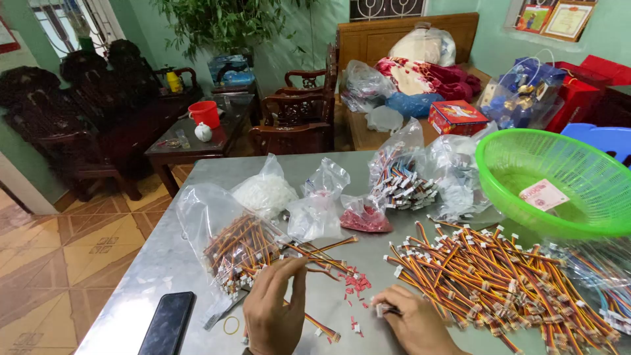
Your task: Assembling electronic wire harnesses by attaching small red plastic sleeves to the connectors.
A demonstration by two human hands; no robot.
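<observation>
My left hand (275,309) pinches one thin orange-and-red wire (323,263) between thumb and fingers, at the mouth of a clear bag of wire harnesses (231,248). At the table's near edge, my right hand (411,323) is closed on a small dark tool with a white connector (380,307) at its tip. Small red connector pieces (355,284) lie scattered between the two hands. A big heap of finished wire harnesses (490,279) with white plugs lies just right of my right hand.
On the metal table (158,263): a black phone (167,323), a rubber band (231,325), bags of white parts (265,192), red parts (365,218) and cables (401,177), and a green basket (559,177). Dark wooden chairs (299,118) and a side table (190,141) stand behind.
</observation>
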